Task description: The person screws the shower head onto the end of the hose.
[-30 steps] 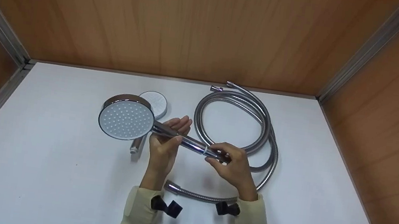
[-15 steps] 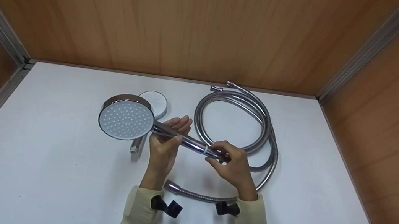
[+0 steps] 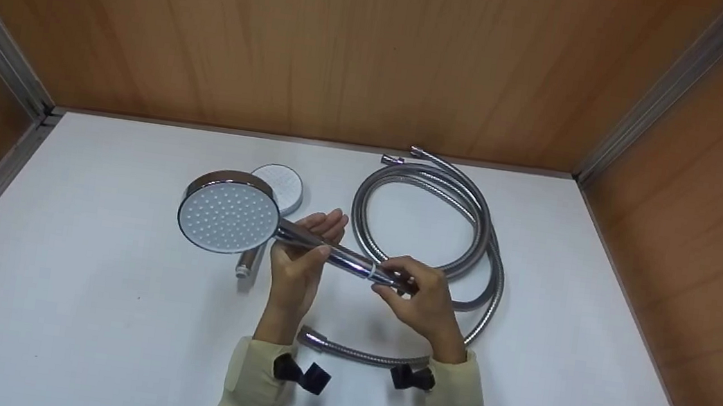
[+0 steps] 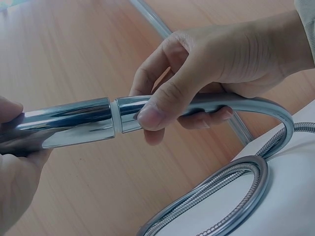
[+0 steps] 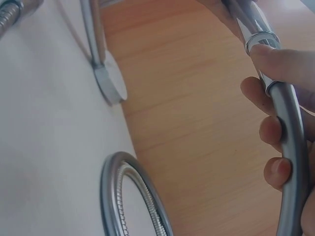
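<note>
A large round shower head with a chrome handle is held above the table, its nozzle face toward the camera. My left hand supports the handle, thumb over it and fingertips extended beyond. With thumb and fingers, my right hand grips the chrome connector of a smooth grey hose. Connector and handle are in line, a thin white ring showing between them. In the right wrist view, the fingers of my right hand curl round the connector and hose.
Behind the held head, a smaller white shower head lies on the white table. Coiled hoses lie at the back right; a ribbed hose end lies near my left sleeve. Wooden panels stand behind and at both sides.
</note>
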Demonstrator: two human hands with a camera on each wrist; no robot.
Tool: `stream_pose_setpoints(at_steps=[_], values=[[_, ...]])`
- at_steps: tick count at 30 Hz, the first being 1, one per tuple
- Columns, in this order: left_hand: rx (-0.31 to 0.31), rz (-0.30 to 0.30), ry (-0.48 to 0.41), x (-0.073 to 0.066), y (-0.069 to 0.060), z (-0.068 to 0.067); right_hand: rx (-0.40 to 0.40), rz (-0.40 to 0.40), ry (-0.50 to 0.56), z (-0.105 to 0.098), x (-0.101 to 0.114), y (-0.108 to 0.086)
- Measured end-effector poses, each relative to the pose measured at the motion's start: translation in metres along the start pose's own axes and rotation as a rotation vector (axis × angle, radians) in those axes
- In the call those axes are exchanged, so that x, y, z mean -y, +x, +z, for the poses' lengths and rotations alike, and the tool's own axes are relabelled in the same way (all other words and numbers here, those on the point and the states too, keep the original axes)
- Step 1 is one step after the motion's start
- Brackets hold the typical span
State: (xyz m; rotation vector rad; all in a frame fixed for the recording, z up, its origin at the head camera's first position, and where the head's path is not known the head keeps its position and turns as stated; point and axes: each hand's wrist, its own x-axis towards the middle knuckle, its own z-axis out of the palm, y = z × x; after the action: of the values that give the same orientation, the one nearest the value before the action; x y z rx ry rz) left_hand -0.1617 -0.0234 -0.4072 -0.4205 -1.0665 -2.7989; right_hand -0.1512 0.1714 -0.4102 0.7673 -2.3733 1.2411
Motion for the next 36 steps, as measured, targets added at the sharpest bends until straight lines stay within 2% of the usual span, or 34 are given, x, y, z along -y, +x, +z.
stream_pose_setpoints(at_steps=[13, 36], values=[[-0.002, 0.000, 0.001, -0.0002, -0.0005, 0.0001, -0.001, -0.022, 0.008, 0.0007, -0.0008, 0.0004], [-0.030, -0.022, 0.027, -0.0016, -0.0015, 0.0014, 0.000, -0.012, 0.014, -0.0003, -0.0010, -0.0005]])
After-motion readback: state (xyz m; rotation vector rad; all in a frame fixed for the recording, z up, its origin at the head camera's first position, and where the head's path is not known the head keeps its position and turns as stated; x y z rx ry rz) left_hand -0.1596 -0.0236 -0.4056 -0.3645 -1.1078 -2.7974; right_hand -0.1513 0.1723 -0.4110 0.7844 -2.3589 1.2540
